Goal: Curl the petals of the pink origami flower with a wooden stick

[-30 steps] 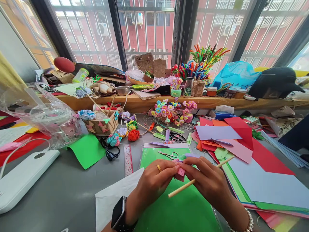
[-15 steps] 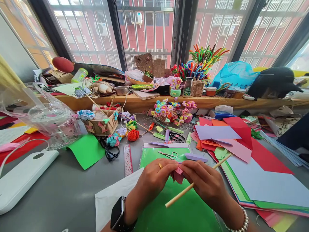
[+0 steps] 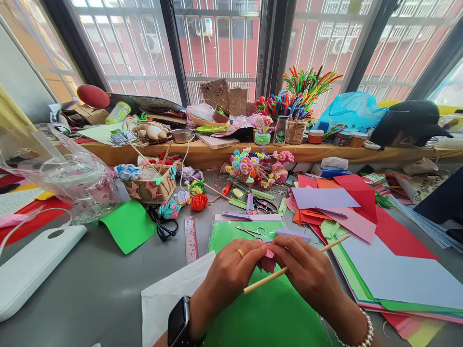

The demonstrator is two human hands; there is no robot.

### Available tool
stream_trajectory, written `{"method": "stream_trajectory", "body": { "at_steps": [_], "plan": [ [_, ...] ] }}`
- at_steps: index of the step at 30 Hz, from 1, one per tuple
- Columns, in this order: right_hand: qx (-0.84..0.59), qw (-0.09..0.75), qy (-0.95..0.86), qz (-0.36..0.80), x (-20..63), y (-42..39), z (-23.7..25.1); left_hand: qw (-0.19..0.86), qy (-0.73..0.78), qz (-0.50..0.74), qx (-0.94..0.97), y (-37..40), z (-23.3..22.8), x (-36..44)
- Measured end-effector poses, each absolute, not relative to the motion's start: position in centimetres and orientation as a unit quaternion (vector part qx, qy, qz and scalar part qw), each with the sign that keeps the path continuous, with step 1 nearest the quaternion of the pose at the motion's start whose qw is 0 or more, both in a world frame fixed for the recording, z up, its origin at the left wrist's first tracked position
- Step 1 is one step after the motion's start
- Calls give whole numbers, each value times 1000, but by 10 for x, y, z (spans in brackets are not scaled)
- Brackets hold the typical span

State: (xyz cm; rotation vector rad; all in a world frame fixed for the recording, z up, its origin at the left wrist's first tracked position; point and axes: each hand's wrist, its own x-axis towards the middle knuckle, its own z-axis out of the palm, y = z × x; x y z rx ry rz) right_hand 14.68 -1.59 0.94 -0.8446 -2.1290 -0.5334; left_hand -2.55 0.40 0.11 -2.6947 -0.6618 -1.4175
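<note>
Daylight is coming in through tall dark-framed barred windows, red brick building showing outside. A long wooden ledge is running under them; a smooth grey tabletop is filling the foreground.

Pink ruler, small scissors, woven basket — coloured paper stack

This is a craft room: coloured paper sheets, paper flowers, pipe cleaners and scissors cover the desk.
</note>
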Motion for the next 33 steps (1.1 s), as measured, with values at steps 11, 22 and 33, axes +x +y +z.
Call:
{"method": "stream_trajectory", "body": {
  "at_steps": [11,22,33],
  "plan": [
    [-419,546,-725,-29,150,-21,14,-539,-247,-477,-648,6,0,-31],
    [-428,497,-741,142,157,-20,21,-656,-263,-408,-578,5,2,-27],
    [-452,456,-754,137,158,-18,24,-583,-327,-386,-636,0,6,-24]
  ]
}}
